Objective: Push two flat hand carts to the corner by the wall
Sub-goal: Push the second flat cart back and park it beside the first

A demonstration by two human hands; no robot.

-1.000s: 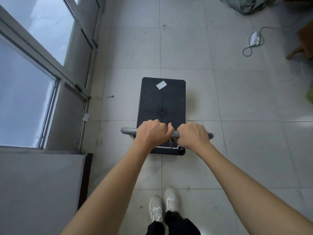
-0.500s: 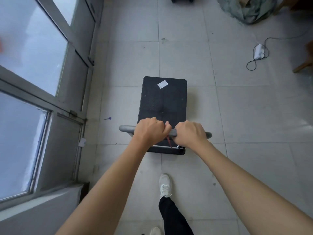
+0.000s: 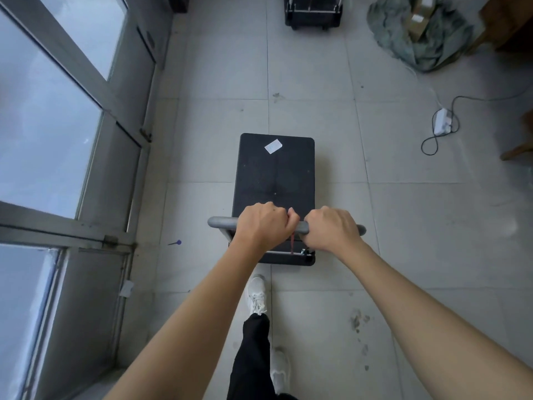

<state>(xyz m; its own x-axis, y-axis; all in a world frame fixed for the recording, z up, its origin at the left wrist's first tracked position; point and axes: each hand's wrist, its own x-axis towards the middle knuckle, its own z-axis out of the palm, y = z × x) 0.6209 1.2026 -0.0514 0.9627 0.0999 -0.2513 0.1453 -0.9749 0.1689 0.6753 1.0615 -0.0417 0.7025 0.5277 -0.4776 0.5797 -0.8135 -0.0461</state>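
Over at nine o'clock the tall window [image 3: 49,116] runs along the left side in its grey frame, and just below its sill a small purple-tipped pin [image 3: 176,242] lies on the pale floor tiles [image 3: 219,67]. Moving right, the person's left hand [image 3: 261,225] is wrapped tight around the grey handle bar [image 3: 220,222], knuckles up, fingers curled fully over it. The bar belongs to the near cart [image 3: 275,174], a flat black platform at the centre of the floor, its long side running toward twelve o'clock, with a white label [image 3: 273,146] stuck near its far edge. Below the bar, at six o'clock, a white shoe [image 3: 256,294] is planted just behind the cart's rear edge, the black trouser leg [image 3: 253,356] trailing under it. Next along, the right hand [image 3: 331,229] grips the same bar close beside the left, thumbs nearly meeting, closed just as firmly. Up at twelve o'clock a second cart [image 3: 313,13] stands well apart from the first, only its near end showing. At one o'clock a green cloth heap [image 3: 415,44] sits with a cardboard box [image 3: 419,21] on it, and at three o'clock a white power strip [image 3: 442,121] lies with its black cord looped beside it.
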